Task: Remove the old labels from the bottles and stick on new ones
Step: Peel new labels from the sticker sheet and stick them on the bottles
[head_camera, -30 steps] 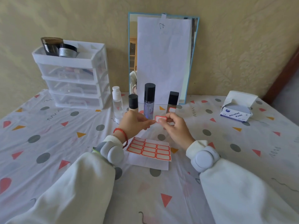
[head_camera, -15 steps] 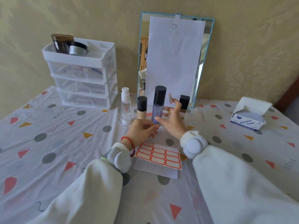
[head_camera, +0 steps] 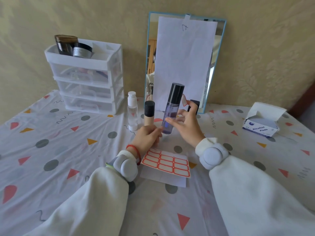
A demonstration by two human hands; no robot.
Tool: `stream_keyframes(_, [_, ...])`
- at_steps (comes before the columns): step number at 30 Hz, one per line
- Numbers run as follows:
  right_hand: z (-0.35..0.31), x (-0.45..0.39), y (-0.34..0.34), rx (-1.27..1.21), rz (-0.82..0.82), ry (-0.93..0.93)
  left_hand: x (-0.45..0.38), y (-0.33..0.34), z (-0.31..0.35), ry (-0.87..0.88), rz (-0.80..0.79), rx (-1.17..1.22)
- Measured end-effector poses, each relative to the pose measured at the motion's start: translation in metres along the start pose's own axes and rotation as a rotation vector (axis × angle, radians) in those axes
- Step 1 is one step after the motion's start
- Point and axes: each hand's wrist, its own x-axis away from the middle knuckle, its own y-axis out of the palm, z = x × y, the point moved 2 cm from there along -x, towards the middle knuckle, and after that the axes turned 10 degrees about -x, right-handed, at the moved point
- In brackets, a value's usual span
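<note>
Bottles stand in a row near the mirror (head_camera: 219, 53): a clear one with a white cap (head_camera: 132, 113), a tan one with a black cap (head_camera: 149, 114), and a dark one (head_camera: 193, 104) mostly hidden behind the right hand. The purple bottle (head_camera: 171, 113) is lifted and tilted toward the person. The left hand (head_camera: 147, 137) pinches it low, near the bottom, so the side stays bare for a sticker. The right hand (head_camera: 186, 123) has its fingers spread and touches the bottle's side. A new label (head_camera: 183, 100) clings to one raised fingertip, sticky side free, kept away from everything so it does not catch too soon. I think the next step is to press that label flat on the bottle's bare side. It could go on crooked or wrinkle if the bottle wobbles. The label sheet (head_camera: 167, 163) lies just below the hands, close for the next peel. A box of alcohol pads (head_camera: 260, 129) sits well off to the right, likely for wiping off old glue. White drawers (head_camera: 85, 80) stand at the back left.
</note>
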Motion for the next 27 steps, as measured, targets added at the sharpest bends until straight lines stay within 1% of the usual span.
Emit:
stream_keyframes(1, [-0.003, 0.004, -0.003, -0.007, 0.002, -0.006, 0.001, 0.000, 0.001, -0.007, 0.010, 0.039])
stream_keyframes(4, [-0.008, 0.017, -0.007, -0.054, -0.019, 0.008, 0.003, 0.000, 0.004, 0.035, 0.046, 0.042])
stream_keyframes(10, [0.003, 0.039, -0.002, -0.035, -0.042, 0.075, 0.010, 0.001, 0.015, 0.123, -0.044, 0.186])
stream_keyframes(14, [0.007, 0.043, 0.003, -0.002, -0.060, 0.087, 0.013, 0.002, 0.018, 0.184, -0.063, 0.083])
stream_keyframes(19, [0.007, 0.044, -0.004, -0.012, -0.066, 0.130, 0.013, 0.003, 0.016, 0.143, -0.073, 0.159])
stream_keyframes(23, [0.000, 0.042, -0.013, -0.207, 0.094, 0.148, 0.014, 0.007, 0.015, 0.092, -0.121, 0.217])
stream_keyframes(24, [-0.002, 0.042, -0.013, -0.244, 0.104, 0.168, 0.014, 0.007, 0.015, 0.089, -0.127, 0.215])
stream_keyframes(27, [-0.004, 0.041, -0.012, -0.198, 0.057, 0.213, 0.014, 0.008, 0.015, 0.112, -0.123, 0.170])
